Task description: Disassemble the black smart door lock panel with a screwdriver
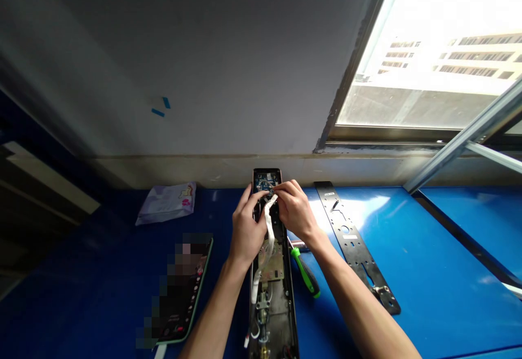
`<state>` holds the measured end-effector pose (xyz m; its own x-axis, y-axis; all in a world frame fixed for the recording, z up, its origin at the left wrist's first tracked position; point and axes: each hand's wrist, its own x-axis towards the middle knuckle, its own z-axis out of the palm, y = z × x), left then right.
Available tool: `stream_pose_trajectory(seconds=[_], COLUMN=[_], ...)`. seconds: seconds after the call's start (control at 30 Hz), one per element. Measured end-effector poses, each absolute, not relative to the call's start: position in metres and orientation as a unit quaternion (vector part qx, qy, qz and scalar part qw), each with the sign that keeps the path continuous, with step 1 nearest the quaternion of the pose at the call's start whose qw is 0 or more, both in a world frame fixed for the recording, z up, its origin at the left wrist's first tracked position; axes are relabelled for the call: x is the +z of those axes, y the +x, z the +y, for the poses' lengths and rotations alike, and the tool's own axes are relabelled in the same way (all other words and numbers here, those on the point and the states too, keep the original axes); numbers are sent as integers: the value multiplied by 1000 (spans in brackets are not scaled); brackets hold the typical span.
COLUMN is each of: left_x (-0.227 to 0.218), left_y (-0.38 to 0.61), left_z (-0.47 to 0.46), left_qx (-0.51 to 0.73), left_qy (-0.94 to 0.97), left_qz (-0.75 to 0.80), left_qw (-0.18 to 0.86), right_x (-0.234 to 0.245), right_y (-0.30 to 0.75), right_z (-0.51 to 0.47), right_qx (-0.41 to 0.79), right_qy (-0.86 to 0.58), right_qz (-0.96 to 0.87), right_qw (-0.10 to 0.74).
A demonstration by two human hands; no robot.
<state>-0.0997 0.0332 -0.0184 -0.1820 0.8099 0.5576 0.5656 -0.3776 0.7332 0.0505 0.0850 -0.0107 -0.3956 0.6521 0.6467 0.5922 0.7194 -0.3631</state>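
Observation:
A long black door-lock body (272,288) lies open on the blue table (428,272), its circuit board and metal parts showing. My left hand (247,228) and my right hand (294,209) meet over its far end. Both pinch the end of a white flat ribbon cable (268,227) by the blue circuit board (266,184). The cable runs back along the lock toward me.
A green-handled screwdriver (305,273) lies just right of the lock. A black metal mounting plate (354,242) rests farther right. A phone (181,288) sits to the left, and a white packet (167,202) by the wall. A window (440,49) is at the upper right.

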Motion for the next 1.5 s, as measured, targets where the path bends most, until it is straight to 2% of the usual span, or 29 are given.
stream_pose_trajectory(seconds=[0.3,0.43,0.5,0.67,0.87,1.03,1.27,1.5], left_x=[-21,-5,11,53,71,55,35,19], left_y=[-100,-99,-97,-81,-59,-46,-26,-22], left_z=[36,25,16,0,9,35,52,43], left_qx=[523,501,496,493,499,476,362,192], left_qy=[645,668,715,802,809,815,837,892], left_qz=[547,550,489,335,309,331,407,402], left_qw=[102,-12,-58,-45,-18,1,63,79], right_x=[-11,-3,7,36,49,51,32,-21], right_y=[52,61,69,93,140,175,194,197], right_z=[82,80,77,62,33,-2,-11,13], right_qx=[52,76,98,188,309,453,370,257], right_qy=[-356,-364,-367,-357,-429,-407,-523,-605], right_qz=[-824,-807,-800,-793,-678,-668,-644,-693], right_qw=[437,459,465,457,511,427,418,296])
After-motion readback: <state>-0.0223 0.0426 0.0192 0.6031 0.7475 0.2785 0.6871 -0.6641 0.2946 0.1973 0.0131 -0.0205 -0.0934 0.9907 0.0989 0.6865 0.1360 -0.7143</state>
